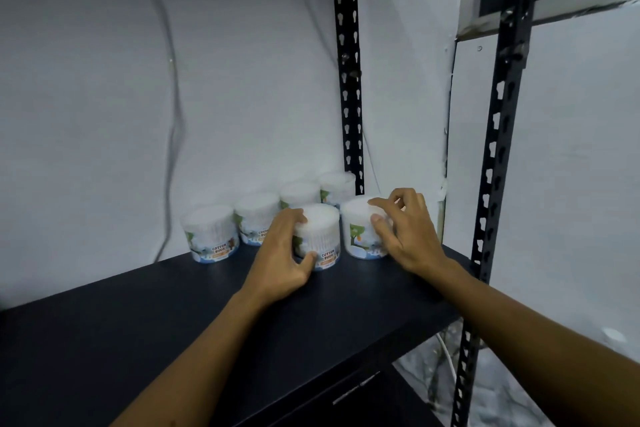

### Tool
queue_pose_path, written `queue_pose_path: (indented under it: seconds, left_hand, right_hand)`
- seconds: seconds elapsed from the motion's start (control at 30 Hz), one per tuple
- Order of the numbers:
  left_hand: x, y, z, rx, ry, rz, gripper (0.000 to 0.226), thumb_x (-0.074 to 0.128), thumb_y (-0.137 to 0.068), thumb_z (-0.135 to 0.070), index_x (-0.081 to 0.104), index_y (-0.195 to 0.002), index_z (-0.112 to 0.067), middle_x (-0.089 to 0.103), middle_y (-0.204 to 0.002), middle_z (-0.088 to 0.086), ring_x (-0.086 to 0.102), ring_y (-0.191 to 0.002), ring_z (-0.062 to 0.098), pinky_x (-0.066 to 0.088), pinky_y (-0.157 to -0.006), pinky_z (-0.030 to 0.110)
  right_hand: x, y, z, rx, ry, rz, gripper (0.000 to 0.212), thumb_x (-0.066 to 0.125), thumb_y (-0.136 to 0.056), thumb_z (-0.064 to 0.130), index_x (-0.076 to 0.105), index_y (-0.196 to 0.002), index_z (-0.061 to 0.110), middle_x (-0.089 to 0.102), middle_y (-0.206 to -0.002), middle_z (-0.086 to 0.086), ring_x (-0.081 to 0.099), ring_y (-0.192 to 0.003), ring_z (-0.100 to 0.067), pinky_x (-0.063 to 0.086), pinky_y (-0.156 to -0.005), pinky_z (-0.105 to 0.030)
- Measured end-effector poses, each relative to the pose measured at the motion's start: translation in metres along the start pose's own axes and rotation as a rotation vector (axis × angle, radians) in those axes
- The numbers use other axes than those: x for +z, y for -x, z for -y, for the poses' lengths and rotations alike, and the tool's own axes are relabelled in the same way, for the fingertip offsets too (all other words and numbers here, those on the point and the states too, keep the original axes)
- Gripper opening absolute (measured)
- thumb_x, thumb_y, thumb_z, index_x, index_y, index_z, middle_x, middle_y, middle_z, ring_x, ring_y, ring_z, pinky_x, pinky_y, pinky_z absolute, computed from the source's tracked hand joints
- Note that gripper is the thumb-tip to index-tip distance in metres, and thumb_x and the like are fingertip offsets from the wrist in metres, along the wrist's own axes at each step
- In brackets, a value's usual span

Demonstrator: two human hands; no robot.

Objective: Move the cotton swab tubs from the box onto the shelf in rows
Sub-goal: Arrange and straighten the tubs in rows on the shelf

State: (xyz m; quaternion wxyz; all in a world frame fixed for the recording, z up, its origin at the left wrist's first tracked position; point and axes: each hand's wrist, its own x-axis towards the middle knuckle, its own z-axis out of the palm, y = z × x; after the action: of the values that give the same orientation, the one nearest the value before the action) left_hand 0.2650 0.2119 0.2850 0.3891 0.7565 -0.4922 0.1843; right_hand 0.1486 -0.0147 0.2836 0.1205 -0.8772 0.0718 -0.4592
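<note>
Step in hand: seating two tubs in a second row on the shelf [207,315]. The left hand [287,253] grips one tub [320,236]; the right hand [398,229] grips the neighbouring tub [360,229] (four stand just beyond the fingertips). Next, probably release, then fetch more from the box, unseen

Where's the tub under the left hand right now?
On the black shelf, front row: the left hand grips the tub, just left of the tub under the right hand.
</note>
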Motion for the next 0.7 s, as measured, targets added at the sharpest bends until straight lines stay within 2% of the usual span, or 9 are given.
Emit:
queue_pose_path:
  seconds: [0.1, 0.17, 0.23, 0.33, 0.4, 0.47, 0.53, 0.6, 0.7]
  left_hand:
    - [0.009, -0.009, 0.000, 0.015, 0.022, 0.005, 0.055, 0.068, -0.075, -0.023, 0.039, -0.123, -0.020, 0.044, -0.123, -0.008, 0.043, -0.109, 0.005, 0.030, -0.085, -0.001]
    - [0.013, -0.014, 0.002, 0.025, 0.029, 0.007, 0.055, 0.070, -0.077, -0.020, 0.040, -0.122, -0.018, 0.042, -0.124, -0.009, 0.042, -0.106, 0.003, 0.031, -0.083, -0.002]
    - [0.016, -0.019, 0.004, 0.027, 0.032, 0.005, 0.054, 0.072, -0.077, -0.017, 0.041, -0.122, -0.016, 0.041, -0.124, -0.011, 0.040, -0.104, 0.000, 0.031, -0.081, -0.004]
    - [0.021, -0.026, 0.005, 0.032, 0.025, 0.004, 0.053, 0.074, -0.077, -0.018, 0.043, -0.120, -0.017, 0.040, -0.125, -0.012, 0.036, -0.106, -0.005, 0.026, -0.084, -0.005]
    - [0.025, -0.031, 0.007, 0.035, 0.029, 0.002, 0.053, 0.074, -0.076, -0.020, 0.044, -0.120, -0.017, 0.040, -0.126, -0.013, 0.034, -0.108, -0.008, 0.025, -0.087, -0.005]
    - [0.030, -0.035, 0.009, 0.032, 0.036, -0.008, 0.055, 0.075, -0.077, -0.022, 0.043, -0.122, -0.019, 0.041, -0.129, -0.013, 0.034, -0.111, -0.007, 0.029, -0.093, 0.001]
    - [0.033, -0.038, 0.011, 0.005, 0.030, -0.017, 0.063, 0.075, -0.078, -0.027, 0.040, -0.130, -0.019, 0.040, -0.135, -0.010, 0.036, -0.117, -0.002, 0.035, -0.100, 0.015]
    - [0.036, -0.040, 0.013, -0.003, 0.006, -0.020, 0.068, 0.075, -0.079, -0.031, 0.037, -0.134, -0.018, 0.040, -0.138, -0.008, 0.036, -0.118, 0.000, 0.038, -0.098, 0.020]
    - [0.038, -0.043, 0.013, 0.050, -0.041, -0.039, 0.061, 0.074, -0.079, -0.034, 0.041, -0.127, -0.016, 0.042, -0.135, -0.004, 0.038, -0.117, 0.003, 0.043, -0.092, 0.024]
  right_hand:
    - [0.004, -0.002, -0.011, 0.059, -0.136, 0.016, 0.047, 0.032, -0.083, 0.033, 0.061, -0.117, 0.018, 0.042, -0.129, -0.003, 0.041, -0.112, -0.020, 0.043, -0.091, -0.037]
    - [0.005, -0.004, -0.018, 0.068, -0.240, 0.059, 0.050, 0.034, -0.078, 0.032, 0.060, -0.116, 0.015, 0.046, -0.128, -0.003, 0.044, -0.115, -0.020, 0.044, -0.095, -0.038]
    - [0.006, -0.007, -0.023, 0.069, -0.277, 0.076, 0.047, 0.040, -0.077, 0.032, 0.060, -0.117, 0.016, 0.046, -0.125, 0.001, 0.045, -0.116, -0.019, 0.048, -0.091, -0.032]
    - [0.006, -0.010, -0.028, 0.062, -0.217, 0.045, 0.038, 0.055, -0.080, 0.035, 0.062, -0.115, 0.023, 0.038, -0.117, 0.010, 0.040, -0.110, -0.014, 0.047, -0.072, -0.013]
    - [0.008, -0.013, -0.031, 0.059, -0.174, 0.004, 0.040, 0.057, -0.079, 0.044, 0.064, -0.113, 0.024, 0.038, -0.112, 0.010, 0.040, -0.105, -0.013, 0.045, -0.074, -0.018]
    - [0.009, -0.015, -0.034, 0.074, -0.148, -0.019, 0.045, 0.053, -0.078, 0.052, 0.065, -0.111, 0.023, 0.039, -0.110, 0.009, 0.041, -0.103, -0.013, 0.038, -0.080, -0.017]
    - [0.010, -0.018, -0.036, 0.097, -0.139, -0.026, 0.048, 0.052, -0.077, 0.054, 0.066, -0.110, 0.022, 0.039, -0.109, 0.009, 0.042, -0.103, -0.012, 0.033, -0.080, -0.011]
    - [0.012, -0.020, -0.038, 0.103, -0.120, -0.032, 0.049, 0.053, -0.075, 0.055, 0.065, -0.109, 0.021, 0.040, -0.109, 0.009, 0.042, -0.103, -0.012, 0.031, -0.080, -0.008]
    - [0.017, -0.025, -0.040, 0.109, -0.102, -0.030, 0.049, 0.053, -0.075, 0.055, 0.064, -0.107, 0.021, 0.043, -0.110, 0.008, 0.042, -0.103, -0.011, 0.031, -0.080, -0.008]
